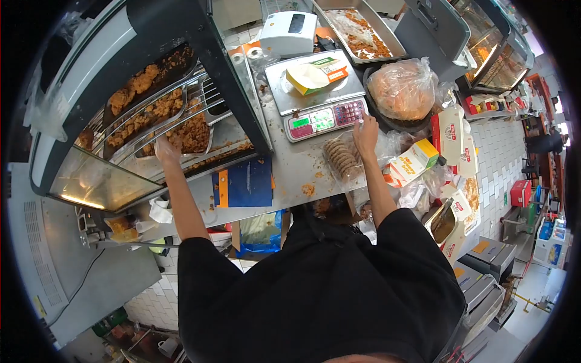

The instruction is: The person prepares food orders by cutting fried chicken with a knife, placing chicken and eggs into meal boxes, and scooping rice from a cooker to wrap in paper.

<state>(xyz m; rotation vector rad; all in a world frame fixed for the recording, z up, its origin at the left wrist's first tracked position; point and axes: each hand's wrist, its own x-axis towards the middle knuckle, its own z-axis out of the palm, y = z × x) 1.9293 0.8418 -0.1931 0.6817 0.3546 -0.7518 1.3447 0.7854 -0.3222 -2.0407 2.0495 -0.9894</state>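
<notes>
My left hand (167,151), in a clear plastic glove, reaches into a glass-sided warming cabinet (233,91). It is at the edge of a tray of small fried pieces (192,132), and its fingertips are hard to make out. My right hand (365,134) holds nothing, with its fingers extended at the right end of the keypad on a digital scale (296,109). On the scale's plate lies an open white, yellow and orange paper food box (317,75). Beside my right wrist is a clear bag of round brown patties (342,158).
A large bag of orange-brown food (402,91) sits right of the scale. Behind stand a white label printer (289,33) and a metal tray with crumbs (363,33). A blue folder (245,183) lies near the front edge; packed boxes (413,163) crowd the right.
</notes>
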